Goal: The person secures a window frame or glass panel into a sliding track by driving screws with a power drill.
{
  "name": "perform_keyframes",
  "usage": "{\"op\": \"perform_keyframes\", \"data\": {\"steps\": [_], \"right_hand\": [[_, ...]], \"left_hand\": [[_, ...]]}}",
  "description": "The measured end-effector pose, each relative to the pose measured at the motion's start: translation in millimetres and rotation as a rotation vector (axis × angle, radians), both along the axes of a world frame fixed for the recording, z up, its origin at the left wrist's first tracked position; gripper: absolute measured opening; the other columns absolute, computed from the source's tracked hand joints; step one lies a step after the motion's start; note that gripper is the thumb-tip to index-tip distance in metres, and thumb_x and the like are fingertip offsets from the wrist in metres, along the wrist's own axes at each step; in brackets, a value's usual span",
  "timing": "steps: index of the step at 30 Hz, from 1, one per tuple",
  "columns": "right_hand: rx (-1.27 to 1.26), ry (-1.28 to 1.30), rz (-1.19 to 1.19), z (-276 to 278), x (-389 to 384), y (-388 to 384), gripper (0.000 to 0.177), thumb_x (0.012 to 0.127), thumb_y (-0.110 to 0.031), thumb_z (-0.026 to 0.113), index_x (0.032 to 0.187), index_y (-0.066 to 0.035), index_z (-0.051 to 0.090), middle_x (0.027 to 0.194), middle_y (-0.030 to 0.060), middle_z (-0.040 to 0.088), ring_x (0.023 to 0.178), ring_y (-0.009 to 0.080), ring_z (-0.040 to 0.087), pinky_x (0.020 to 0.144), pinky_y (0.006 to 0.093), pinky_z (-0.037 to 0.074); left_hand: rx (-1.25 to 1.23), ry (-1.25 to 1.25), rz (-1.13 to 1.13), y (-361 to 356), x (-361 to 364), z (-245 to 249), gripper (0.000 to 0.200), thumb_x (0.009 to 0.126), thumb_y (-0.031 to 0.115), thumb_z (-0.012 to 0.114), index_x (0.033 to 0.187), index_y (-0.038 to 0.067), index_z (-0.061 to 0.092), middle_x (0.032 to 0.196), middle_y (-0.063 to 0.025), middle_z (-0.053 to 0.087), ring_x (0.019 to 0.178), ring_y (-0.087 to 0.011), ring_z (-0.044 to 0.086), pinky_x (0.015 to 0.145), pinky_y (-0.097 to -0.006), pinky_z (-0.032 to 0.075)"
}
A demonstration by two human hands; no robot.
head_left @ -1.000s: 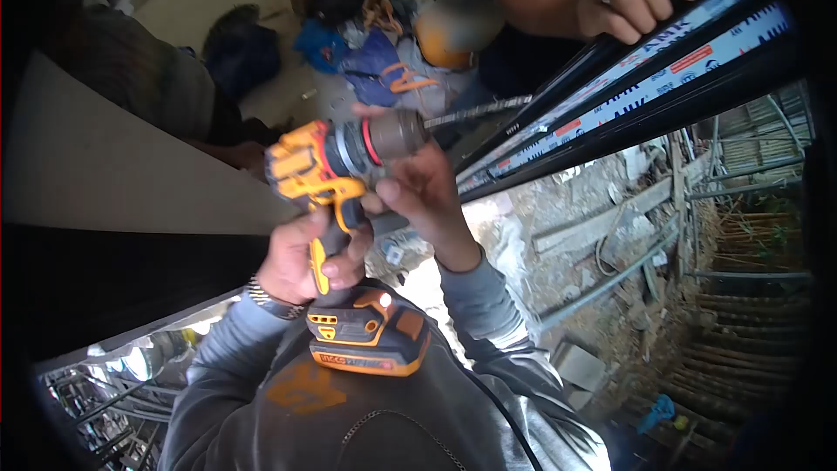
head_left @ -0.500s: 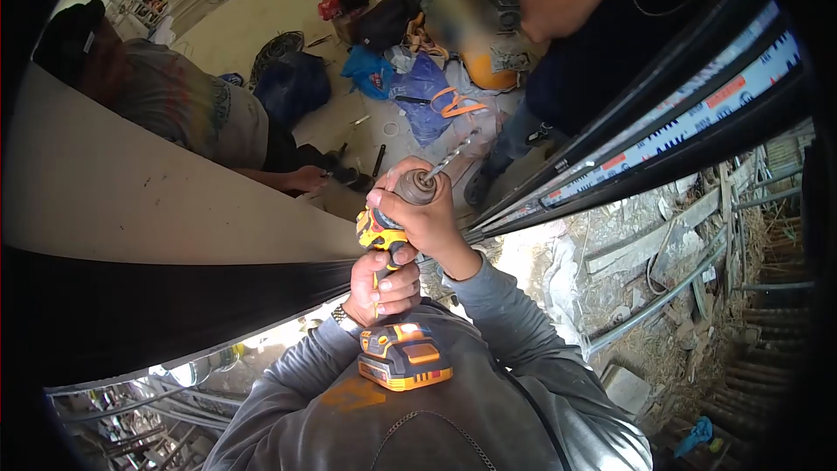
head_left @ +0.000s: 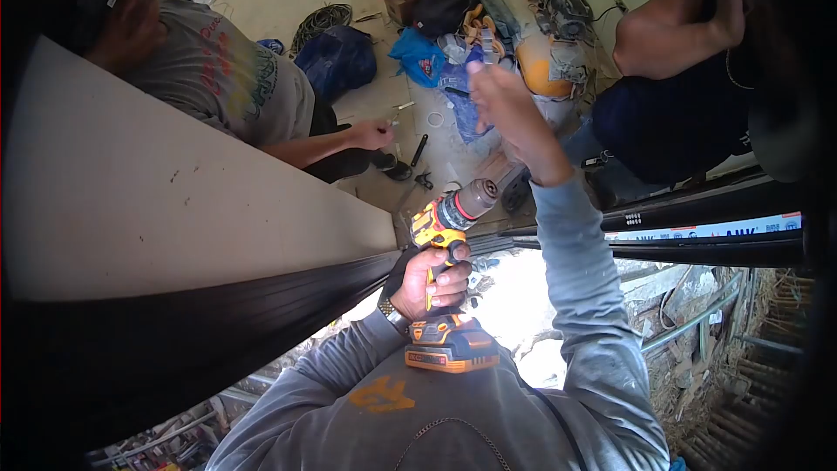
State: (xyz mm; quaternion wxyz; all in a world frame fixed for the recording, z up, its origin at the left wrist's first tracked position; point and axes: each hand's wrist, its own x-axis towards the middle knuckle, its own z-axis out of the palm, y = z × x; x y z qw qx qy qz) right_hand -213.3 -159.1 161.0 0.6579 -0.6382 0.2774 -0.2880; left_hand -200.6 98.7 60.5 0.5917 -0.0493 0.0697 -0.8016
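Note:
My left hand (head_left: 436, 284) is wrapped round the grip of a yellow and black cordless drill (head_left: 440, 225). Its battery (head_left: 453, 345) sits low, close to my chest. The drill's chuck (head_left: 478, 198) points up and to the right, with no bit visible in it. My right hand (head_left: 514, 109) is stretched forward, away from the drill, above the cluttered floor. Motion smears its fingers, so I cannot make out whether it holds anything.
On the left, a person in a grey shirt (head_left: 227, 70) is beside a pale panel (head_left: 218, 201). Another person in dark clothing (head_left: 667, 122) is at the right, near dark framing (head_left: 680, 249). Blue bags (head_left: 418, 57) and a yellow-orange object (head_left: 545, 66) lie ahead.
My right hand has let go of the chuck and moved forward and right. The drill bit no longer shows in the chuck. My left hand and the drill have shifted right.

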Motion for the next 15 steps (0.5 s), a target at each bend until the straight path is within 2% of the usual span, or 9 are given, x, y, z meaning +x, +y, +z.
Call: {"op": "perform_keyframes", "data": {"steps": [3, 5, 6, 8, 9, 11, 12, 14, 15], "right_hand": [[0.093, -0.003, 0.152, -18.5, 22.5, -11.1, 0.038, 0.099, -0.037, 0.048, 0.079, -0.006, 0.054, 0.069, -0.0018, 0.048, 0.055, 0.0080, 0.048, 0.043, 0.0257, 0.042], [0.151, 0.038, 0.204, -25.1, 32.5, -18.4, 0.031, 0.098, -0.036, 0.053, 0.090, -0.007, 0.060, 0.074, -0.0019, 0.048, 0.061, 0.0091, 0.050, 0.054, 0.0257, 0.045], [0.153, 0.036, 0.195, -32.4, 38.1, -23.8, 0.031, 0.098, -0.036, 0.053, 0.090, -0.007, 0.060, 0.074, -0.0019, 0.048, 0.061, 0.0091, 0.050, 0.054, 0.0257, 0.045], [0.042, 0.023, 0.343, -45.3, 47.0, -35.9, 0.028, 0.098, -0.030, 0.056, 0.099, -0.004, 0.067, 0.085, 0.0006, 0.058, 0.070, 0.0080, 0.055, 0.064, 0.0233, 0.047], [0.046, 0.026, 0.334, -47.3, 49.4, -35.0, 0.028, 0.098, -0.030, 0.056, 0.099, -0.004, 0.067, 0.085, 0.0006, 0.058, 0.070, 0.0080, 0.055, 0.064, 0.0233, 0.047], [-0.365, -0.091, 0.289, -52.4, 54.3, -25.6, 0.026, 0.095, -0.022, 0.060, 0.108, -0.002, 0.070, 0.080, -0.0011, 0.061, 0.066, 0.0042, 0.049, 0.061, 0.0193, 0.041], [-0.362, -0.076, 0.292, -50.7, 54.2, -22.6, 0.026, 0.095, -0.022, 0.060, 0.108, -0.002, 0.070, 0.080, -0.0011, 0.061, 0.066, 0.0042, 0.049, 0.061, 0.0193, 0.041], [-0.097, -0.074, 0.267, -43.0, 53.5, -10.0, 0.023, 0.095, -0.019, 0.063, 0.110, -0.004, 0.072, 0.082, -0.0023, 0.064, 0.072, 0.0037, 0.051, 0.065, 0.0202, 0.041], [-0.104, -0.056, 0.285, -45.5, 56.3, -5.3, 0.023, 0.095, -0.019, 0.063, 0.110, -0.004, 0.072, 0.082, -0.0023, 0.064, 0.072, 0.0037, 0.051, 0.065, 0.0202, 0.041]], "left_hand": [[-0.046, 0.036, -0.032, -3.3, 6.4, -9.6, 0.016, 0.090, 0.022, 0.060, 0.098, 0.010, 0.053, 0.064, -0.0009, 0.053, 0.043, -0.0077, 0.047, 0.039, -0.0228, 0.043], [-0.026, 0.049, -0.046, -3.5, 12.1, -15.5, 0.016, 0.090, 0.021, 0.060, 0.099, 0.009, 0.054, 0.064, -0.0007, 0.053, 0.043, -0.0073, 0.049, 0.039, -0.0232, 0.043], [-0.059, 0.061, -0.035, -3.9, 13.9, -20.4, 0.016, 0.092, 0.022, 0.058, 0.101, 0.009, 0.053, 0.067, -0.0010, 0.054, 0.044, -0.0063, 0.048, 0.040, -0.0223, 0.042], [-0.086, 0.076, -0.034, -5.0, 14.7, -27.6, 0.017, 0.094, 0.022, 0.056, 0.103, 0.008, 0.052, 0.070, -0.0013, 0.055, 0.045, -0.0053, 0.048, 0.041, -0.0214, 0.041], [-0.115, 0.111, -0.027, -6.1, 15.0, -30.9, 0.017, 0.094, 0.022, 0.055, 0.103, 0.008, 0.052, 0.070, -0.0013, 0.055, 0.045, -0.0052, 0.048, 0.041, -0.0213, 0.041], [-0.138, 0.160, -0.020, -6.0, 17.7, -35.0, 0.018, 0.095, 0.022, 0.054, 0.104, 0.008, 0.052, 0.071, -0.0014, 0.056, 0.045, -0.0051, 0.048, 0.041, -0.0213, 0.041], [-0.155, 0.182, -0.015, -6.9, 18.9, -37.1, 0.018, 0.095, 0.023, 0.054, 0.104, 0.008, 0.052, 0.071, -0.0013, 0.056, 0.045, -0.0050, 0.048, 0.041, -0.0213, 0.041], [-0.148, 0.211, 0.010, -4.0, 17.8, -36.9, 0.018, 0.096, 0.024, 0.053, 0.105, 0.008, 0.050, 0.071, -0.0009, 0.055, 0.046, -0.0048, 0.048, 0.042, -0.0213, 0.040], [-0.160, 0.227, 0.027, -2.6, 16.5, -36.0, 0.018, 0.096, 0.024, 0.053, 0.105, 0.008, 0.050, 0.071, -0.0009, 0.055, 0.046, -0.0048, 0.048, 0.042, -0.0213, 0.040]]}}
